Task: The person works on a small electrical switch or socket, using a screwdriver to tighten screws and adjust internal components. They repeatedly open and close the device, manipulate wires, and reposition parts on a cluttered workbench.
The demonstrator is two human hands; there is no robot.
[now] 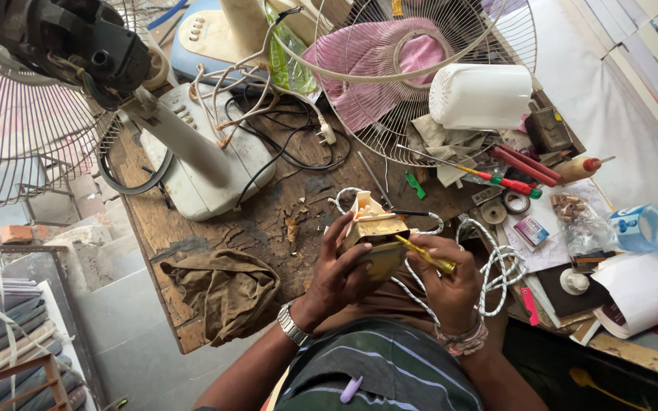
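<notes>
The small cream-and-gold device (375, 228) is up off the table (268, 221), housing opened and braided cord (496, 266) trailing, so by the look of it the job is mid-way, nothing closed up yet. Left hand (342, 270) is wrapped tight around its body. Right hand (445, 280) is closed on a yellow-handled screwdriver (424, 255), tip at the casing. A dismantled fan (192, 152) lies beyond.

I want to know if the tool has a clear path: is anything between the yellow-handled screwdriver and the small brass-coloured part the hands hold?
Nothing visible does. The right hand holds the yellow-handled screwdriver with its tip at the small brass-coloured metal part, gripped by the left hand. The white braided cord loops beside them, not between.
</notes>
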